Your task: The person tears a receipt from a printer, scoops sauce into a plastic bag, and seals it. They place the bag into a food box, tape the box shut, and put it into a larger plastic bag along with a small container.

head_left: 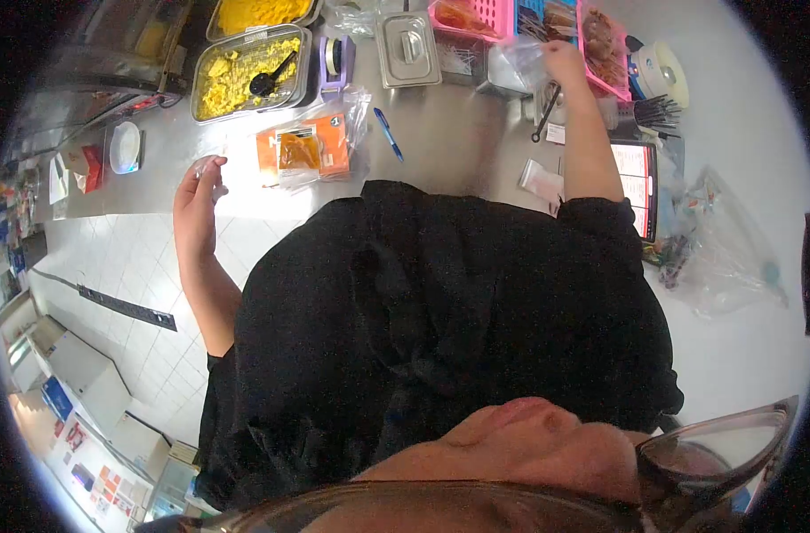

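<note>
1. On my monitor, a loose, creased black shirt (440,311) fills the centre.
2. Its short sleeves (223,360) end at 8 and 2 o'clock.
3. I see the left hand (196,209) and right hand (565,64) bare.
4. Clear-rimmed glasses (716,444) sit at 4 o'clock.

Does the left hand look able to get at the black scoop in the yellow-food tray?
Probably yes: the black scoop lies in the uncovered tray, with bare counter between, though the left hand holds a small clear piece.

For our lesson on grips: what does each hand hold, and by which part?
The right hand holds a clear plastic bag by its edge. The left hand pinches a small clear item; which part cannot be told.
</note>
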The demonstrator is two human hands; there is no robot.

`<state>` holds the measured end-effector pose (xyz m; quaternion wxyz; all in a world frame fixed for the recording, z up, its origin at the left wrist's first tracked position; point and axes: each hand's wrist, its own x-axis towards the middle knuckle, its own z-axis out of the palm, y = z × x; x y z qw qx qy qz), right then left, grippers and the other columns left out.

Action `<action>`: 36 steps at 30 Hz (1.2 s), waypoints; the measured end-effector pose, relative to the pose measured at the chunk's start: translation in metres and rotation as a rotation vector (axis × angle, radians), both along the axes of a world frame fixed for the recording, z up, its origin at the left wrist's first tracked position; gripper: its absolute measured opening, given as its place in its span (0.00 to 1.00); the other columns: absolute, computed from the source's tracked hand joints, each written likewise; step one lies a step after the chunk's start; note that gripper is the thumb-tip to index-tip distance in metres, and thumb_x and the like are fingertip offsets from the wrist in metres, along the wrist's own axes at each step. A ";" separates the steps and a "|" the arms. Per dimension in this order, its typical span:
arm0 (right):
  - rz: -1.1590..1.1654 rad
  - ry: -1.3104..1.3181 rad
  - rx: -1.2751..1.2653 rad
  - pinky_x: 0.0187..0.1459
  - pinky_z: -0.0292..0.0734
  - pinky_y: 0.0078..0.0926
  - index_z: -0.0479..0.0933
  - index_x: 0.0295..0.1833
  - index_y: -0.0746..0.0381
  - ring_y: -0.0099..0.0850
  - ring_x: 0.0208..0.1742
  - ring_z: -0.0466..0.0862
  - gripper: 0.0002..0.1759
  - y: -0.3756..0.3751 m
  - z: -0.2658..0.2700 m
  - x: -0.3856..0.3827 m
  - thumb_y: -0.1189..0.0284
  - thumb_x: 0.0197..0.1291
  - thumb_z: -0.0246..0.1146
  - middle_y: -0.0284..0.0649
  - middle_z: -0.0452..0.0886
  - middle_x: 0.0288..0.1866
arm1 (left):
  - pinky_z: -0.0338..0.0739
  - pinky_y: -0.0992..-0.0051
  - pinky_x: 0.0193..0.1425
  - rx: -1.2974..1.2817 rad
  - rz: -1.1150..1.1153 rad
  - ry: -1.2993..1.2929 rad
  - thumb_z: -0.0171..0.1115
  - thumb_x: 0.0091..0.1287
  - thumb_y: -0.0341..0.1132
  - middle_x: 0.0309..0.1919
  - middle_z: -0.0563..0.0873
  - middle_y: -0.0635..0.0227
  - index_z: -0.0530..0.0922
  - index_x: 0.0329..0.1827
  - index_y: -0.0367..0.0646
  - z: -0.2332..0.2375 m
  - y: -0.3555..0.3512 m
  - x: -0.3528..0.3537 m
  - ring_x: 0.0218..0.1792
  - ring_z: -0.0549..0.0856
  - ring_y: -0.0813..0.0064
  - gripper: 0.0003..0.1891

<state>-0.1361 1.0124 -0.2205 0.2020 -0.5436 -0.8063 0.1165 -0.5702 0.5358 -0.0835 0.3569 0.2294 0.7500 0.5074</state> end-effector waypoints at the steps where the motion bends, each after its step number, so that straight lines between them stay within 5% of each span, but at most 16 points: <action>1: -0.113 0.106 0.121 0.49 0.77 0.43 0.81 0.40 0.61 0.49 0.45 0.83 0.13 -0.014 0.026 -0.005 0.64 0.56 0.59 0.51 0.84 0.36 | 0.68 0.83 0.42 0.014 -0.022 0.020 0.56 0.72 0.39 0.35 0.78 0.77 0.82 0.46 0.42 0.001 0.000 -0.001 0.36 0.72 0.86 0.11; 2: -0.224 0.211 0.244 0.49 0.77 0.44 0.80 0.40 0.61 0.49 0.45 0.83 0.13 -0.024 0.042 -0.010 0.65 0.56 0.59 0.52 0.84 0.36 | 0.68 0.82 0.43 0.019 -0.036 0.004 0.56 0.72 0.39 0.35 0.78 0.77 0.81 0.46 0.41 0.002 0.000 -0.002 0.36 0.72 0.86 0.11; 5: 0.145 0.177 0.590 0.49 0.75 0.46 0.77 0.40 0.61 0.49 0.46 0.82 0.10 -0.025 0.046 -0.013 0.67 0.57 0.59 0.52 0.83 0.39 | 0.68 0.82 0.43 0.031 -0.080 -0.031 0.55 0.72 0.38 0.36 0.78 0.77 0.81 0.47 0.40 0.004 -0.006 -0.005 0.37 0.72 0.86 0.12; 8: 0.289 -0.237 0.390 0.47 0.77 0.46 0.82 0.38 0.63 0.50 0.43 0.83 0.12 -0.031 0.005 -0.029 0.65 0.56 0.62 0.50 0.84 0.39 | 0.68 0.82 0.43 0.047 -0.149 -0.031 0.56 0.72 0.38 0.35 0.78 0.77 0.81 0.47 0.39 0.004 -0.011 -0.011 0.37 0.72 0.86 0.12; 11: 0.179 -0.627 -0.090 0.48 0.77 0.45 0.83 0.41 0.60 0.49 0.45 0.83 0.13 -0.040 -0.016 -0.040 0.63 0.56 0.62 0.51 0.84 0.42 | 0.68 0.82 0.43 0.053 -0.214 -0.031 0.56 0.72 0.37 0.35 0.78 0.77 0.81 0.47 0.39 0.004 -0.014 -0.016 0.36 0.72 0.85 0.12; 17: 0.222 -0.509 -0.222 0.53 0.76 0.46 0.84 0.43 0.57 0.48 0.51 0.82 0.16 0.000 -0.022 -0.012 0.58 0.59 0.60 0.49 0.83 0.47 | 0.68 0.82 0.43 0.031 -0.272 -0.076 0.55 0.73 0.37 0.35 0.78 0.76 0.81 0.48 0.39 0.006 -0.017 -0.019 0.36 0.73 0.85 0.11; 20: -0.023 -0.509 0.022 0.53 0.76 0.45 0.84 0.44 0.56 0.47 0.49 0.83 0.16 -0.014 0.004 -0.015 0.58 0.59 0.59 0.49 0.84 0.45 | 0.71 0.80 0.46 0.065 -0.328 -0.070 0.56 0.72 0.37 0.39 0.81 0.74 0.80 0.51 0.38 0.005 -0.016 -0.021 0.38 0.75 0.83 0.13; 22: -0.260 -0.255 0.167 0.50 0.77 0.47 0.85 0.42 0.57 0.48 0.45 0.84 0.17 -0.039 0.048 -0.035 0.56 0.60 0.58 0.50 0.85 0.42 | 0.72 0.78 0.50 0.109 -0.348 -0.031 0.56 0.71 0.40 0.45 0.83 0.70 0.78 0.55 0.37 0.005 -0.017 -0.021 0.40 0.77 0.80 0.17; 24: -0.226 -0.023 0.712 0.44 0.79 0.41 0.83 0.40 0.60 0.42 0.38 0.85 0.13 -0.108 0.110 -0.083 0.62 0.60 0.61 0.48 0.85 0.39 | 0.73 0.76 0.53 0.162 -0.426 -0.084 0.56 0.71 0.38 0.48 0.83 0.68 0.75 0.63 0.39 0.001 -0.019 -0.026 0.43 0.79 0.78 0.20; 26: -0.112 0.672 0.262 0.40 0.80 0.32 0.81 0.40 0.62 0.32 0.37 0.85 0.08 -0.228 0.167 -0.159 0.70 0.59 0.64 0.44 0.85 0.39 | 0.73 0.76 0.53 0.128 -0.521 -0.086 0.56 0.71 0.38 0.44 0.82 0.68 0.72 0.66 0.42 -0.004 -0.022 -0.033 0.43 0.79 0.78 0.22; 27: -0.058 0.801 0.082 0.41 0.78 0.25 0.80 0.42 0.63 0.26 0.40 0.83 0.07 -0.293 0.179 -0.196 0.75 0.58 0.65 0.40 0.84 0.38 | 0.74 0.77 0.53 0.135 -0.542 -0.093 0.56 0.71 0.34 0.40 0.82 0.70 0.70 0.68 0.43 -0.003 -0.023 -0.032 0.42 0.79 0.80 0.22; 29: 0.583 0.558 0.235 0.41 0.79 0.26 0.79 0.43 0.65 0.31 0.38 0.85 0.07 -0.362 0.144 -0.234 0.75 0.60 0.63 0.40 0.84 0.34 | 0.74 0.79 0.51 0.131 -0.613 -0.090 0.55 0.72 0.31 0.35 0.82 0.71 0.65 0.72 0.46 0.001 -0.026 -0.033 0.41 0.79 0.82 0.25; 31: 0.803 0.151 -0.396 0.54 0.75 0.40 0.80 0.52 0.56 0.47 0.49 0.81 0.16 -0.403 0.081 -0.269 0.67 0.58 0.61 0.46 0.82 0.47 | 0.74 0.79 0.51 0.134 -0.711 -0.124 0.55 0.72 0.30 0.36 0.82 0.71 0.61 0.75 0.46 0.000 -0.030 -0.034 0.40 0.79 0.82 0.28; 33: 0.803 -0.484 -0.740 0.55 0.74 0.39 0.80 0.53 0.56 0.45 0.53 0.80 0.19 -0.409 0.022 -0.303 0.61 0.58 0.62 0.46 0.82 0.49 | 0.74 0.78 0.51 0.128 -0.843 -0.138 0.54 0.72 0.30 0.37 0.82 0.70 0.59 0.75 0.46 -0.003 -0.033 -0.038 0.40 0.79 0.81 0.29; 36: 0.505 0.278 -0.736 0.55 0.75 0.40 0.79 0.55 0.57 0.46 0.52 0.81 0.24 -0.425 -0.028 -0.289 0.52 0.61 0.58 0.46 0.82 0.50 | 0.76 0.76 0.50 0.089 -0.869 -0.186 0.54 0.71 0.28 0.38 0.82 0.68 0.58 0.76 0.45 -0.009 -0.032 -0.040 0.41 0.80 0.80 0.29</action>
